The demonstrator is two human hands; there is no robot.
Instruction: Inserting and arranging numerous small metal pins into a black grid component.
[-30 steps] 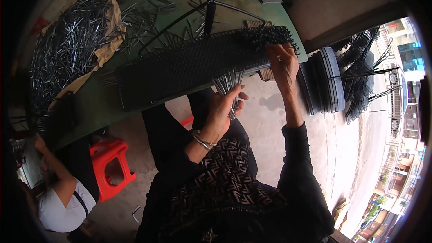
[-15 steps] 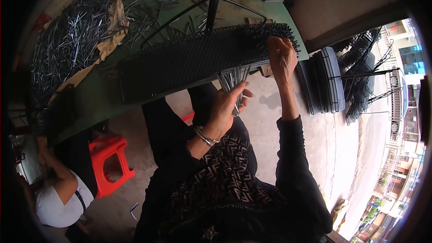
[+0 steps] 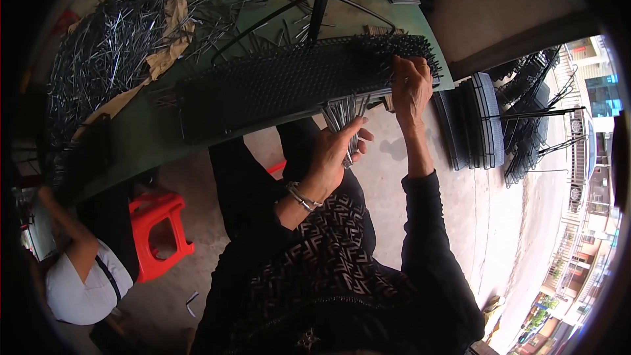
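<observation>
A long black perforated panel (image 3: 263,82) lies along the near edge of the green table. Thin dark pins (image 3: 401,46) stand packed close together at its right end. My left hand (image 3: 332,151), with a metal bracelet at the wrist, is closed around a bundle of thin metal strips (image 3: 340,113) just below the panel's near edge. Over the panel's right end, my right hand (image 3: 413,85) has its fingers bent together at the pins. Its fingertips are hidden, so whatever they pinch cannot be made out.
Brown paper (image 3: 172,10) on the table (image 3: 125,151) holds a heap of dark strips (image 3: 108,46); more lie scattered. A black metal stand (image 3: 319,13) rises behind the panel. Curved black panels (image 3: 483,118) stand to the right. A red stool (image 3: 161,233) and a person in white (image 3: 85,286) are at left.
The view has shifted slightly. My two hands keep nearly the same places, the left still holding the strips. The person at left has moved an arm.
</observation>
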